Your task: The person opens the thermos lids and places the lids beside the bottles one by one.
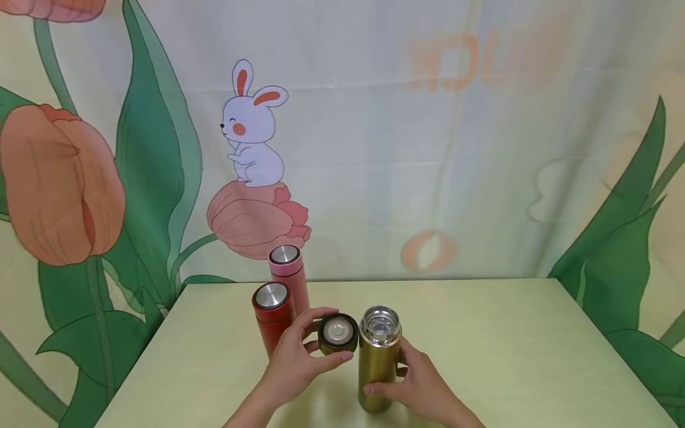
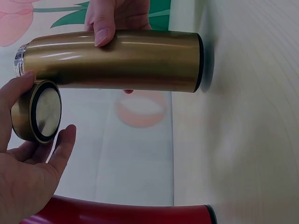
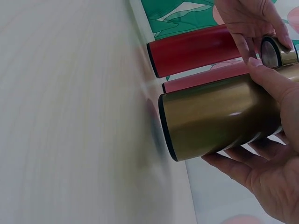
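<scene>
A gold thermos bottle (image 1: 377, 368) stands upright without its lid, its steel mouth (image 1: 381, 321) exposed; whether its base touches the table I cannot tell. My right hand (image 1: 420, 383) grips its body from the right, thumb across the front. Just left of the mouth, my left hand (image 1: 293, 359) holds the gold lid (image 1: 338, 333) between thumb and fingers, its inner side facing up in the head view. In the left wrist view the lid's metal top (image 2: 48, 112) shows. Beside the left hand stands a red thermos (image 1: 274, 315), partly hidden by it.
Behind the red thermos is a pink thermos (image 1: 289, 273), lidded like the red one. All are at a pale wooden table (image 1: 497, 345). A curtain (image 1: 348, 148) printed with tulips and a rabbit hangs along the table's far edge.
</scene>
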Demonstrator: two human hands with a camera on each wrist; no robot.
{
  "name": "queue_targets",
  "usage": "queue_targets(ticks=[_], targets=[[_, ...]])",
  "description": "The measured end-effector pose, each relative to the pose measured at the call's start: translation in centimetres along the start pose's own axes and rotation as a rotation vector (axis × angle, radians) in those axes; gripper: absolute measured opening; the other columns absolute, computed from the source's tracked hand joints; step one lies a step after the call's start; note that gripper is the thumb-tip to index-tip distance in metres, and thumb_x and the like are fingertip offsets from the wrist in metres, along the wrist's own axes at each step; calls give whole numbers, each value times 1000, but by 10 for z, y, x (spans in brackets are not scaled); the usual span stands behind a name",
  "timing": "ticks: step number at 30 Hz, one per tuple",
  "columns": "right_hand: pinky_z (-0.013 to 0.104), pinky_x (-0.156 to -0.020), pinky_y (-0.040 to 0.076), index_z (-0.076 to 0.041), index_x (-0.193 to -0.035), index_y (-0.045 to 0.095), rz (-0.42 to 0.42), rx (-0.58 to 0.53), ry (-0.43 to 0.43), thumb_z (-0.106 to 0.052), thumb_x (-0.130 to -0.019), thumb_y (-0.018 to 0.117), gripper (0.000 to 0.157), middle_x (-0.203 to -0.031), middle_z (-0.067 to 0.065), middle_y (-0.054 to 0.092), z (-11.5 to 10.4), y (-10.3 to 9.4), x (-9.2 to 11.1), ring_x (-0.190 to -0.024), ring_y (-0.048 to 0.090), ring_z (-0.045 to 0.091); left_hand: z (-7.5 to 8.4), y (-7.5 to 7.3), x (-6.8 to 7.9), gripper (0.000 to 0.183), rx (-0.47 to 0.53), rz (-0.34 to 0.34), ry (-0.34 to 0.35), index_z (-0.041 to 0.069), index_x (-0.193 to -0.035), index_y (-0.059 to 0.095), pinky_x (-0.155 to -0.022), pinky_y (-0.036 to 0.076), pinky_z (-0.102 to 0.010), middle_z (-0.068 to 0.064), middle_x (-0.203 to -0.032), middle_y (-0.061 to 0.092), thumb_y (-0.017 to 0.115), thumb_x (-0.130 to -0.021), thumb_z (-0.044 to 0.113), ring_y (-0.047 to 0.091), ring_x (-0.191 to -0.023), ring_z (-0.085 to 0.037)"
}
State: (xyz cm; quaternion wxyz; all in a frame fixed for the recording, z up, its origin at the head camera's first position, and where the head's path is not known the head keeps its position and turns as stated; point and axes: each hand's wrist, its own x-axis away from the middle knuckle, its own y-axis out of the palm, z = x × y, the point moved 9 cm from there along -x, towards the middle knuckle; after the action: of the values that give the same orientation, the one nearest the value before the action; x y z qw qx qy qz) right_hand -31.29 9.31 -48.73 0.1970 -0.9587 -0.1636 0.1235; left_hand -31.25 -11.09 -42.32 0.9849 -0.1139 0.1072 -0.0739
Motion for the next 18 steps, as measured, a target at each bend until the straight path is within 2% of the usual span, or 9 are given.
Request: queue_targets(ticks=[5,12,18], targets=[[38,-92,57,-27,-137,54,40,21,33,-39,-76,93,74,-126,-2,71,1,-6,1,-118,65,24,3,1,-1,68,-3,19,41,27,-133,64,-98,56,-27,2,-127,69,95,-74,16,61,-121,-21],[43,-95,56,-24,-140,53,71,34,63,-39,-74,93,79,-129,2,70,3,-16,0,-120,65,26,3,6,-8,65,-21,33,68,27,-132,64,-98,56,-27,4,-125,68,94,-75,19,61,-121,-19],[40,-93,58,-25,-141,53,87,36,67,-38,-73,95,81,-129,2,70,4,-22,-3,-120,66,26,2,10,-13,65,-40,45,80,28,-132,64,-99,56,-28,5,-125,67,95,-75,21,62,-121,-17]])
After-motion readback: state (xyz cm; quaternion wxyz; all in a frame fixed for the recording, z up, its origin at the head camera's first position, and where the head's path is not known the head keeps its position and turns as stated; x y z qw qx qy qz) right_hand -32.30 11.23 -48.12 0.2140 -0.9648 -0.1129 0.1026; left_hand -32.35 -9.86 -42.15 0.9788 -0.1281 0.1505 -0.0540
